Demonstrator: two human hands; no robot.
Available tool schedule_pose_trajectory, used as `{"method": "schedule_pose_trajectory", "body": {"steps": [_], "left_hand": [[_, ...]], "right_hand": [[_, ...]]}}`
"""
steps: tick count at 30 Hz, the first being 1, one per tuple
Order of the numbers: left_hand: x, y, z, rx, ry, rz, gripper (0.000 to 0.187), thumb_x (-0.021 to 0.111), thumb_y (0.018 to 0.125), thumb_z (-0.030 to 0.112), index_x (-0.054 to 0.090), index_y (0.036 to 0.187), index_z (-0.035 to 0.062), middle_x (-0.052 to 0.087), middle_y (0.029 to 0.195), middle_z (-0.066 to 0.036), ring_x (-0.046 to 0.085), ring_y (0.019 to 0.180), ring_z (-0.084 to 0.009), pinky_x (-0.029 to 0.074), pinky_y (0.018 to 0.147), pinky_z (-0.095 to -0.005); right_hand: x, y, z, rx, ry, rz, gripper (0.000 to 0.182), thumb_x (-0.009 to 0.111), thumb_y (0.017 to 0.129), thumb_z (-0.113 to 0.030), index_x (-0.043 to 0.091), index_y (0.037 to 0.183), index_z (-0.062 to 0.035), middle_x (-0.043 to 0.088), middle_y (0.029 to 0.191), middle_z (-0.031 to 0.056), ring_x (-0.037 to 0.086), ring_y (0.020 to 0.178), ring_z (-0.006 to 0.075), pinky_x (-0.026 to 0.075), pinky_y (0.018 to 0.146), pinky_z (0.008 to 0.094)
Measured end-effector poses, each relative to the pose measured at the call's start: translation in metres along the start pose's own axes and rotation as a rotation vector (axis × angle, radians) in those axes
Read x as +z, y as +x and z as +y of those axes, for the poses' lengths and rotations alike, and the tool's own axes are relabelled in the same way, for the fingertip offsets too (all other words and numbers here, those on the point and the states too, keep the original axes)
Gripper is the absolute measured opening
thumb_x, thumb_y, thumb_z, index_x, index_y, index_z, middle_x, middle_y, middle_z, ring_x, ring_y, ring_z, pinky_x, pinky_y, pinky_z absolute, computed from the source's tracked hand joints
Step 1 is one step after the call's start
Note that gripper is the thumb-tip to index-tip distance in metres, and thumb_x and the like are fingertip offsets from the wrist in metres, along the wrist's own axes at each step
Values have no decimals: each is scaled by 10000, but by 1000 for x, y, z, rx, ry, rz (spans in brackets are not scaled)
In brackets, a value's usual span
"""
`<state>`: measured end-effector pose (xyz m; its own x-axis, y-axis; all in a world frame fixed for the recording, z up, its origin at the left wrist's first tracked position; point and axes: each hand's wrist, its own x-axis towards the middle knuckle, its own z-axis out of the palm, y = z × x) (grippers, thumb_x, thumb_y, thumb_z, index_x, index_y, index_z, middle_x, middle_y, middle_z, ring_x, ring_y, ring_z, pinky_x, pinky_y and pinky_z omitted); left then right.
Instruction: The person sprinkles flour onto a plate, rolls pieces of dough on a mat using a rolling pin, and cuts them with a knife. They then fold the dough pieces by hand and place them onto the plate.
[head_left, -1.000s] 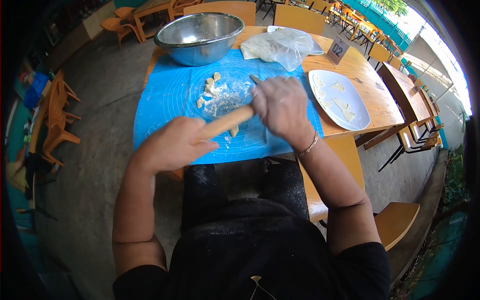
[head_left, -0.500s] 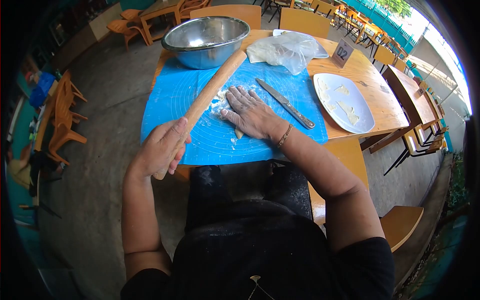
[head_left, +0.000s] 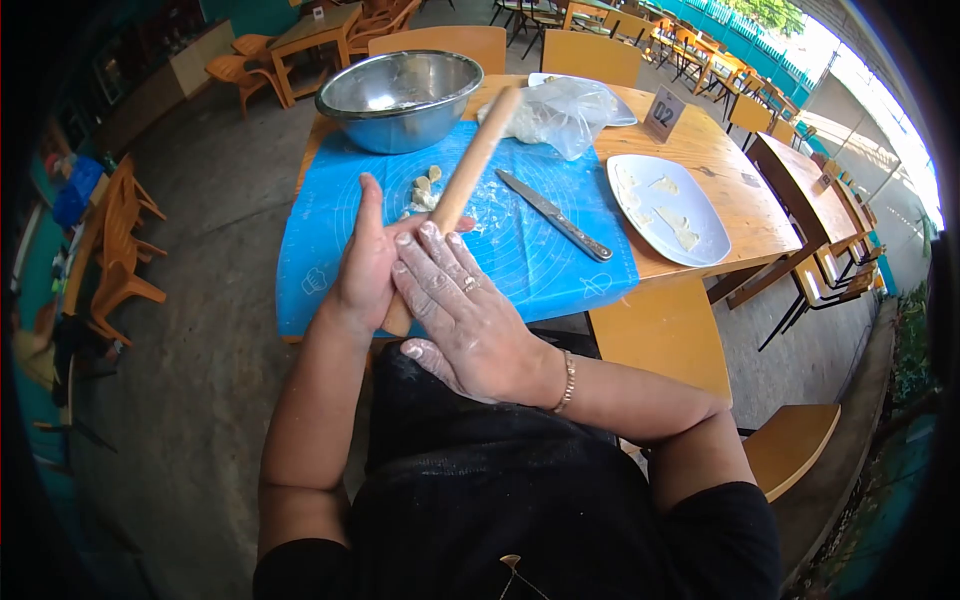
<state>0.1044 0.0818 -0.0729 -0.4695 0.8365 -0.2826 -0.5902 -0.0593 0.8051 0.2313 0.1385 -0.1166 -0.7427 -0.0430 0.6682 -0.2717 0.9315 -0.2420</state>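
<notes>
A wooden rolling pin (head_left: 470, 175) slants up and away from me, pressed between my two palms above the near part of the blue mat (head_left: 335, 240). My left hand (head_left: 362, 265) lies against its left side, thumb up and fingers stretched behind it. My right hand (head_left: 465, 325), dusted with flour, lies flat across the pin with its fingers straight. Just beyond the hands, several small dough pieces (head_left: 424, 190) rest on the mat amid loose flour. To the right of the pin lies a knife (head_left: 555, 215).
A steel bowl (head_left: 400, 125) stands at the back left of the wooden table (head_left: 735, 150). Beside it lies a plastic bag (head_left: 560, 110) with pale contents. A white plate (head_left: 650, 230) with dough scraps is at right, near a number sign (head_left: 664, 112).
My right hand has lifted off the mat and come back onto the rolling pin, uncovering the dough pieces. My left hand has loosened from a wrapped grip to straight fingers.
</notes>
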Motion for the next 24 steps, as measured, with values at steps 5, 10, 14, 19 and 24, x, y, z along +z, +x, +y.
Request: {"method": "schedule_pose_trajectory", "body": {"steps": [5, 10, 14, 19, 24], "left_hand": [[-20, 13, -16, -23, 349, -352, 1084, 81, 804, 902, 577, 1153, 4, 590, 738, -83, 491, 489, -126, 400, 393, -243], [7, 36, -51, 407, 535, -102, 948, 114, 897, 810, 578, 1112, 12, 581, 793, -88, 552, 580, -152, 469, 490, -276], [16, 27, -46, 713, 550, -26, 834, 162, 947, 746, 567, 1006, 20, 582, 717, -83, 570, 530, -161, 451, 426, -284], [27, -3, -51, 83, 480, -108, 575, 306, 1010, 616, 454, 909, 70, 422, 612, -9, 394, 408, -86, 374, 323, -250], [17, -10, -44, 147, 546, -269, 319, 576, 995, 349, 464, 955, 53, 431, 644, 13, 411, 438, -64, 382, 343, -255]], "right_hand": [[-18, 16, 74, 120, -300, 208, 591, 584, 923, -244, 420, 1359, 119, 402, 1438, 300, 296, 1413, 466, 200, 1182, 542], [14, 21, 72, 446, 46, 408, 683, 470, 1019, -229, 141, 1465, 171, 265, 1478, 396, 279, 1395, 508, 231, 1172, 460], [9, 31, 31, 609, 673, 455, 560, 488, 1011, -207, 271, 1401, 133, 455, 1320, 350, 480, 1253, 439, 392, 1052, 424], [-35, 76, 102, 880, 847, 667, 241, 599, 962, -225, 489, 982, -11, 532, 711, 67, 533, 556, 148, 488, 482, 312], [-58, 79, 120, 905, 1178, 766, 269, 640, 934, -208, 496, 948, 18, 534, 671, 82, 539, 497, 169, 488, 429, 327]]}}
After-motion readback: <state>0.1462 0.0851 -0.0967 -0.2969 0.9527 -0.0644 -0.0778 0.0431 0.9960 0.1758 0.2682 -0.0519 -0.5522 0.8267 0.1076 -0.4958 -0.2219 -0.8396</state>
